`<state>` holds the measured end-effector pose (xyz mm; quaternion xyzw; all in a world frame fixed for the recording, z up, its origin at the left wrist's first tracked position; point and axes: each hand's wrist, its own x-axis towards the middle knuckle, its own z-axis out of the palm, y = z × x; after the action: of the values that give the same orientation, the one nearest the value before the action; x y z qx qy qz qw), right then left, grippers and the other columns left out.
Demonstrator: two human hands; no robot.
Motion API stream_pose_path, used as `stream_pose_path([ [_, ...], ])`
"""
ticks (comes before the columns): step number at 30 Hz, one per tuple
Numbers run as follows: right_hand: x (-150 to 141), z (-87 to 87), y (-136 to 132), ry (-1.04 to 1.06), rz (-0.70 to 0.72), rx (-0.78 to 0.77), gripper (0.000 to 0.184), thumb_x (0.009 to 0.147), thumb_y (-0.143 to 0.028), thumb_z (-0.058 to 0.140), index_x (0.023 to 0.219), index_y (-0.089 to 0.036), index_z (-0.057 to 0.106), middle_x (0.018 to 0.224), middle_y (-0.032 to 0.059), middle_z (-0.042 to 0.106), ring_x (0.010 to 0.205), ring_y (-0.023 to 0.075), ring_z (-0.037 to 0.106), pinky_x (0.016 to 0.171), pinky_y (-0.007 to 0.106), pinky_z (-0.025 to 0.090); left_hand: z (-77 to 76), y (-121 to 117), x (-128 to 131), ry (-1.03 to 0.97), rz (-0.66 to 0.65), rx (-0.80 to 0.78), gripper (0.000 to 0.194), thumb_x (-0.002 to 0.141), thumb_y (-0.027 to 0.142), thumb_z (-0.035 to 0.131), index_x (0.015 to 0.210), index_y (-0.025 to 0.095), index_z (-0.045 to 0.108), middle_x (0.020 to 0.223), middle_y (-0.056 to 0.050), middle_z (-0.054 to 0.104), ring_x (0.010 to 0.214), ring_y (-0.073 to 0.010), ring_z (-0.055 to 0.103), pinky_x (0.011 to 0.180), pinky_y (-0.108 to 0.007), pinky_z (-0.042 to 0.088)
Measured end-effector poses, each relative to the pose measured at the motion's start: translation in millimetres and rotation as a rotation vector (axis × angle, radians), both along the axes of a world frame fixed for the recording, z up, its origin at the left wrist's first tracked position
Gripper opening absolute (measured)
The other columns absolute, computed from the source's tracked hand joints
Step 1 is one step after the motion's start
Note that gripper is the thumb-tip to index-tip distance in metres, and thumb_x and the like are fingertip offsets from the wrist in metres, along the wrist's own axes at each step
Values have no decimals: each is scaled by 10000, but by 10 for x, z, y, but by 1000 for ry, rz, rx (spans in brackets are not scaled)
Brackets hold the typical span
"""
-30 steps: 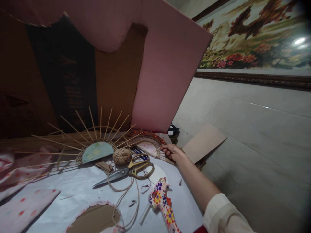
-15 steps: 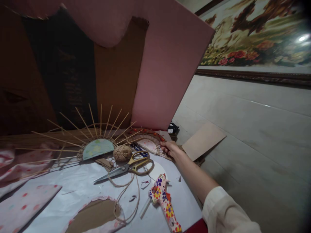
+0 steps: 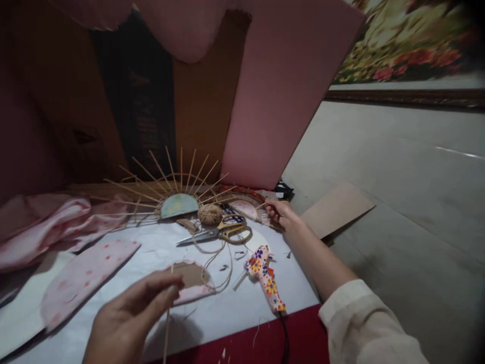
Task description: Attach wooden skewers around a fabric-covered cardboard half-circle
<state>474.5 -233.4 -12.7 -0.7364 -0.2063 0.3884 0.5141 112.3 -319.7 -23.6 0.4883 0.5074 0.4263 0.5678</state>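
Note:
My right hand (image 3: 279, 211) reaches out to the far right of the white sheet and pinches a thin wooden stick beside a woven half-round piece with red beads (image 3: 244, 202). My left hand (image 3: 131, 316) is low in front, fingers pinched on another thin wooden stick (image 3: 167, 323) that hangs down. A blue half-disc with radiating sticks (image 3: 178, 205) stands at the back, with a twine ball (image 3: 209, 214) and gold-handled scissors (image 3: 220, 234) beside it. A flowered glue gun (image 3: 265, 278) lies below my right forearm.
A pink board (image 3: 288, 91) and brown cardboard (image 3: 200, 106) lean up behind the work. Pink spotted fabric (image 3: 49, 227) and a covered half-round card (image 3: 81, 275) lie at left. A cardboard half-disc (image 3: 191, 278) with loose twine sits mid-sheet. A flat cardboard piece (image 3: 337, 207) lies on the floor at right.
The view has swung down and left. My left hand has come into view at the bottom holding a stick. My right hand stays at the beaded woven piece.

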Motion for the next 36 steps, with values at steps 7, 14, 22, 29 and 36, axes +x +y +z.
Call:
stream_pose_path([
  [7, -779, 258, -617, -96, 245, 409, 246, 758, -336, 636, 642, -141, 543, 496, -38, 554, 334, 12, 386, 305, 127, 218, 219, 72, 19, -442, 24, 113, 409, 670, 135, 693, 1053, 204, 566, 704, 7, 623, 442, -75, 491, 344, -147, 359],
  [14, -1411, 243, -1098, -41, 593, 478, 265, 736, -376, 632, 631, -158, 523, 493, -32, 583, 318, 34, 421, 296, 135, 234, 204, 75, 23, -594, -206, -156, 239, 763, 22, 545, 987, 98, 573, 660, 4, 555, 373, 0, 378, 323, -85, 323],
  [22, -1678, 19, -1313, 84, 865, 368, 229, 775, -352, 585, 673, -159, 516, 587, -1, 637, 352, 56, 493, 295, 138, 261, 82, 118, 66, -632, -209, -243, 95, 788, 50, 542, 856, 104, 579, 737, -64, 659, 597, -114, 638, 521, -187, 530],
  [29, -1610, -86, -1301, 151, 825, 374, 223, 754, -346, 604, 685, -170, 485, 591, 0, 648, 337, 57, 482, 287, 138, 246, 47, 111, 71, -466, -196, -198, 135, 731, 130, 658, 842, 121, 582, 788, -73, 686, 615, -132, 628, 523, -251, 544],
  [36, -1584, -164, -1344, 222, 817, 354, 205, 758, -342, 616, 713, -163, 527, 570, -22, 621, 356, 44, 473, 314, 136, 276, 30, 120, 152, -419, -214, -171, 119, 712, 117, 670, 796, 115, 585, 753, -83, 686, 597, -133, 624, 523, -232, 522],
])
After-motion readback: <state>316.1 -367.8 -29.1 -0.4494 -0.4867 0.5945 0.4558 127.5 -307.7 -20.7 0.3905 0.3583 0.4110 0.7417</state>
